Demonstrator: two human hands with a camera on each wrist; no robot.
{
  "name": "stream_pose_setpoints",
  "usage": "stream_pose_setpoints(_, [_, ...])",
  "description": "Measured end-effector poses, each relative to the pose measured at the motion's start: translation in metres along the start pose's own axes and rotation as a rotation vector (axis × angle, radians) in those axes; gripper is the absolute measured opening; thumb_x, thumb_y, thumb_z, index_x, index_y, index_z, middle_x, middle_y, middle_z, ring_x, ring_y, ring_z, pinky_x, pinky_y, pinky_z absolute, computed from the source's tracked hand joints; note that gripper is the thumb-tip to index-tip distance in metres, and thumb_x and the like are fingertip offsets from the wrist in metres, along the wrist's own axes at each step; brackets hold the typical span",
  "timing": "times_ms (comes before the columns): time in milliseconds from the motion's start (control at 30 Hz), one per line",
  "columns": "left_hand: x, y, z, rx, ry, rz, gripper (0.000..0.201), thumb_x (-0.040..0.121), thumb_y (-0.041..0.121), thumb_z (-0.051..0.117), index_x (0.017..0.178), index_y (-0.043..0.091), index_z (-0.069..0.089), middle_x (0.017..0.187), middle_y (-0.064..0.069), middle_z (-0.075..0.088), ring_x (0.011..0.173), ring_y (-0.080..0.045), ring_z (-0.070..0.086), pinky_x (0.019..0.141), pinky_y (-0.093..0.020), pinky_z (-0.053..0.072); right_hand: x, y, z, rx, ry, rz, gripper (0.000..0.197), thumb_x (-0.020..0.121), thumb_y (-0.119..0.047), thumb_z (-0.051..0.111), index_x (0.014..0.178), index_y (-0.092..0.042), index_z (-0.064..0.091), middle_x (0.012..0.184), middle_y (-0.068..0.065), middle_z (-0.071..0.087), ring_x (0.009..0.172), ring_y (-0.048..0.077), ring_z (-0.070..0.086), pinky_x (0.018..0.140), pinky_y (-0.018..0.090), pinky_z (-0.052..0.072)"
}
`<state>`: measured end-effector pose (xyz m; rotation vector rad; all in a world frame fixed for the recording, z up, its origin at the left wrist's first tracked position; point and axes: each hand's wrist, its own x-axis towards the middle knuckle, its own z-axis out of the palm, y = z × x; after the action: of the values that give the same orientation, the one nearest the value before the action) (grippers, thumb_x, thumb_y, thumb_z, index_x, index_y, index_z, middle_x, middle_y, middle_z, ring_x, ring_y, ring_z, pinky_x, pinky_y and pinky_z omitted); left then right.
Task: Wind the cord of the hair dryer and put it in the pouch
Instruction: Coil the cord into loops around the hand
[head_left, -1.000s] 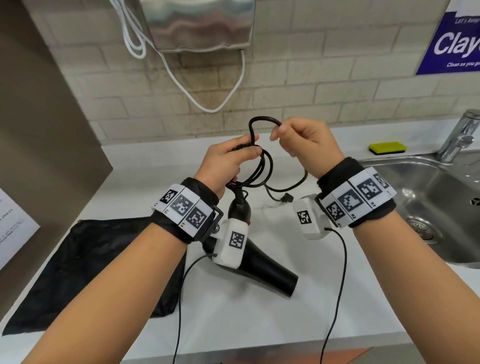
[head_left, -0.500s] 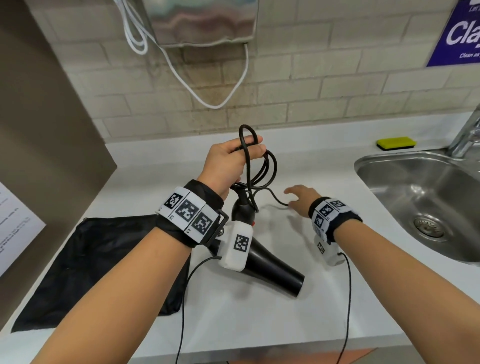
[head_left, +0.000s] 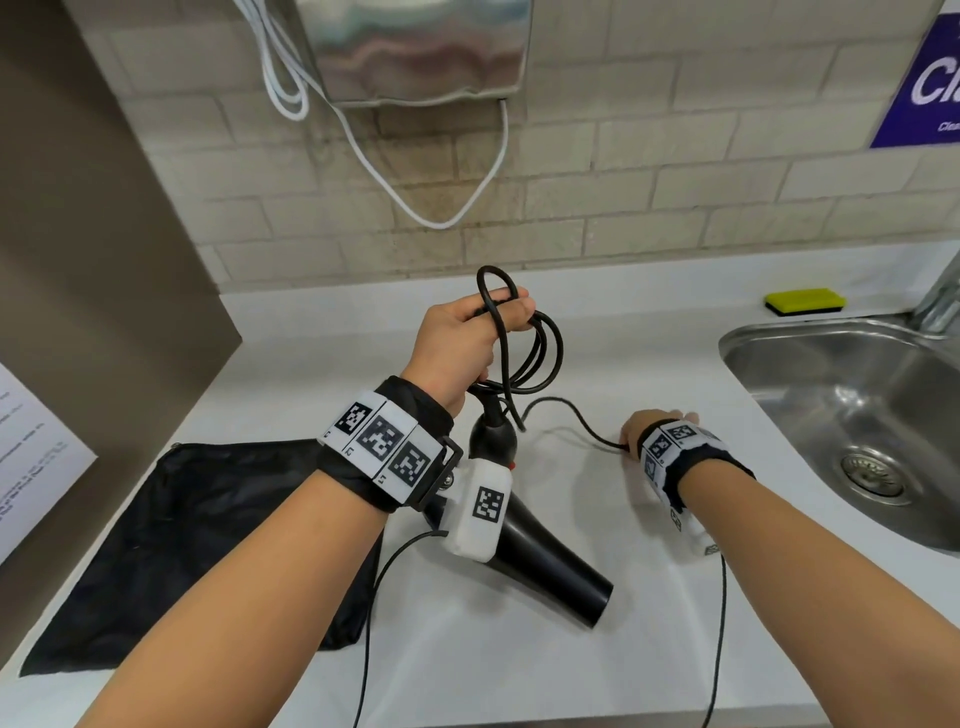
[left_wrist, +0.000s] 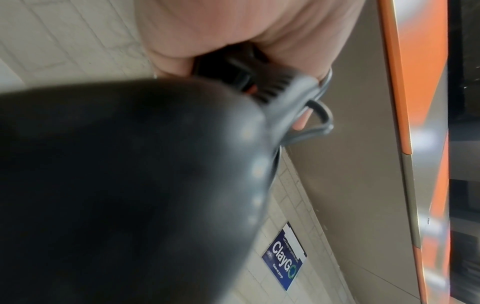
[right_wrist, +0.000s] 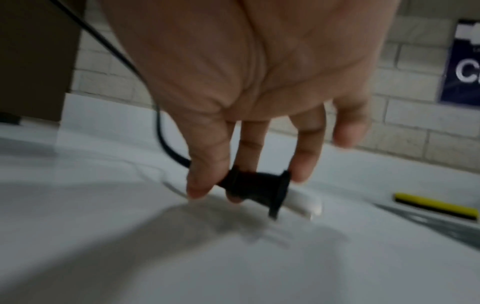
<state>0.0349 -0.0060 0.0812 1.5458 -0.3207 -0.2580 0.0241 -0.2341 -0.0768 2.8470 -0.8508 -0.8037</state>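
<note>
The right hand (right_wrist: 249, 82) is seen from the palm side, fingers pointing down toward a white counter (right_wrist: 130, 257); a black plug (right_wrist: 255, 186) is pinched between the thumb and the fingers, held just above the counter, its prongs blurred; the black cord (right_wrist: 161, 131) is seen running from the plug up and to the left, passing behind the hand; a shadow of the hand is cast on the counter below; a yellow sponge (right_wrist: 436, 205) with a dark underside is seen lying to the right, well apart from the plug; a pale brick wall (right_wrist: 405, 127) stands behind, and a dark blue sign (right_wrist: 465, 61) with white lettering is fixed to it at the upper right; a brown panel (right_wrist: 36, 61) is seen at the left.
</note>
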Motion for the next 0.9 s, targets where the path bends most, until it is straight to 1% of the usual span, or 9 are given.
stream_pose_setpoints(67, [0.003, 0.0, 0.001, -0.013, 0.023, -0.015, 0.004, 0.082, 0.021, 0.069, 0.084, 0.024, 0.071, 0.074, 0.004, 0.072, 0.04, -0.009, 0.029, 0.046, -0.021, 0.028, -0.012, 0.004, -0.007, 0.023, 0.147, 0.02, 0.025, 0.088, -0.022, 0.044, 0.107, -0.025, 0.059, 0.116, -0.001, 0.057, 0.121, 0.029, 0.039, 0.102, 0.042, 0.023])
stream_pose_setpoints(133, [0.006, 0.0, 0.001, -0.035, 0.05, -0.032, 0.002, 0.083, 0.024, 0.069, 0.084, 0.023, 0.07, 0.079, 0.002, 0.072, 0.04, -0.009, 0.029, 0.044, -0.021, 0.029, -0.018, 0.008, -0.012, 0.198, 0.355, -0.031, 0.028, 0.091, -0.013, 0.04, 0.106, -0.024, 0.061, 0.111, 0.002, 0.057, 0.111, 0.027, 0.044, 0.093, 0.038, 0.032])
stream_pose_setpoints(233, [0.01, -0.001, 0.001, -0.073, 0.087, -0.064, 0.005, 0.083, 0.027, 0.069, 0.085, 0.022, 0.069, 0.085, -0.001, 0.071, 0.041, -0.011, 0.029, 0.041, -0.02, 0.029, -0.027, 0.02, -0.021, 0.684, 0.704, -0.092, 0.028, 0.092, 0.002, 0.038, 0.104, -0.006, 0.062, 0.106, 0.016, 0.054, 0.101, 0.036, 0.047, 0.082, 0.035, 0.041])
stream_pose_setpoints(300, [0.013, -0.001, 0.001, -0.094, 0.099, -0.078, 0.007, 0.083, 0.027, 0.068, 0.087, 0.021, 0.068, 0.087, -0.003, 0.071, 0.041, -0.01, 0.028, 0.041, -0.019, 0.03, -0.034, 0.028, -0.028, 0.913, 0.88, -0.092, 0.026, 0.09, 0.008, 0.039, 0.101, 0.002, 0.062, 0.106, 0.022, 0.052, 0.1, 0.037, 0.048, 0.08, 0.029, 0.038])
stream_pose_setpoints(433, [0.016, -0.002, 0.0, -0.13, 0.12, -0.105, 0.011, 0.083, 0.028, 0.068, 0.091, 0.02, 0.066, 0.088, -0.001, 0.07, 0.041, -0.008, 0.029, 0.043, -0.019, 0.03, -0.053, 0.039, -0.046, 1.188, 1.057, -0.108, 0.023, 0.088, 0.01, 0.038, 0.095, 0.006, 0.06, 0.102, 0.012, 0.045, 0.089, 0.022, 0.045, 0.078, 0.008, 0.029])
stream_pose_setpoints(533, [0.019, -0.002, 0.001, -0.146, 0.137, -0.117, 0.013, 0.084, 0.028, 0.068, 0.094, 0.02, 0.066, 0.085, 0.001, 0.07, 0.041, -0.008, 0.029, 0.043, -0.018, 0.03, -0.067, 0.037, -0.059, 1.244, 1.186, -0.257, 0.022, 0.081, 0.017, 0.039, 0.086, 0.009, 0.059, 0.095, 0.01, 0.046, 0.085, 0.017, 0.046, 0.075, -0.002, 0.032])
stream_pose_setpoints(633, [0.021, -0.003, 0.004, -0.152, 0.143, -0.128, 0.013, 0.084, 0.028, 0.067, 0.094, 0.02, 0.066, 0.082, 0.003, 0.07, 0.042, -0.008, 0.029, 0.044, -0.018, 0.029, -0.078, 0.027, -0.068, 1.275, 1.191, -0.473, 0.017, 0.081, 0.012, 0.047, 0.084, 0.004, 0.061, 0.091, 0.005, 0.051, 0.082, 0.013, 0.053, 0.074, 0.007, 0.041])
stream_pose_setpoints(733, [0.023, -0.003, 0.007, -0.155, 0.141, -0.136, 0.017, 0.084, 0.028, 0.068, 0.098, 0.018, 0.066, 0.082, 0.003, 0.07, 0.043, -0.009, 0.029, 0.044, -0.019, 0.029, -0.099, 0.007, -0.076, 1.578, 1.078, -0.736, 0.015, 0.076, 0.002, 0.047, 0.078, -0.01, 0.055, 0.083, -0.007, 0.057, 0.077, -0.002, 0.059, 0.071, 0.012, 0.047])
stream_pose_setpoints(900, [0.025, -0.003, 0.011, -0.166, 0.125, -0.145, 0.013, 0.084, 0.028, 0.068, 0.092, 0.019, 0.066, 0.074, 0.007, 0.069, 0.044, -0.009, 0.029, 0.044, -0.02, 0.029, -0.125, -0.02, -0.084, 1.878, 0.848, -1.046, 0.017, 0.067, 0.005, 0.053, 0.073, -0.011, 0.054, 0.072, -0.013, 0.069, 0.072, 0.001, 0.062, 0.073, 0.019, 0.051])
